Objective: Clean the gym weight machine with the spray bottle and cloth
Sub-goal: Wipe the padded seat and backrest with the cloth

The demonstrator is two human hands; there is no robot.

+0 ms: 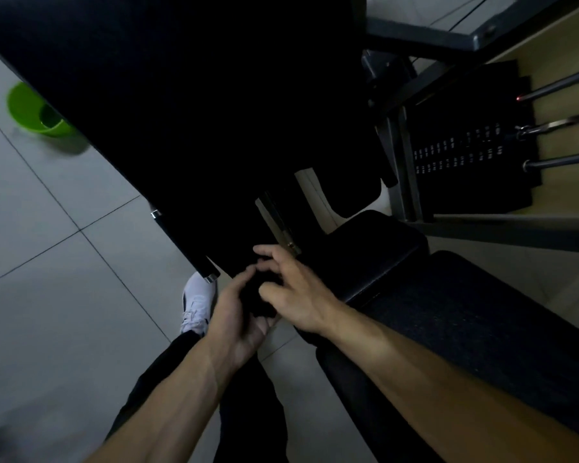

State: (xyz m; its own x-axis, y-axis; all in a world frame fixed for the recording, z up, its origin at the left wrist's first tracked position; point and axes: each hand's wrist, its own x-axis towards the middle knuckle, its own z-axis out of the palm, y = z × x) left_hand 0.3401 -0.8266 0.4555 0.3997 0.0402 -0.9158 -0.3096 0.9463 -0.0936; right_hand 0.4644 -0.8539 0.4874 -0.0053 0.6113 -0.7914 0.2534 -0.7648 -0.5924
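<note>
A small dark thing, seemingly a black cloth (256, 300), sits between my two hands in the lower middle of the view. My left hand (238, 315) lies palm up under it, with its fingers curled round the left edge. My right hand (296, 295) comes in from the right, thumb on the cloth and fingers bent over its top, the index finger stretched out. Just beyond the hands is the weight machine: a large black pad (188, 111), a black seat pad (385, 252) and the weight stack (465, 155). No spray bottle is in view.
A green bucket (37, 111) stands on the grey tiled floor (54, 228) at the left, partly behind the big pad. My white shoe (198, 302) is under the pad's chrome-tipped end. Steel guide rods (562, 123) and frame bars crowd the upper right. A black bench (482, 329) fills the lower right.
</note>
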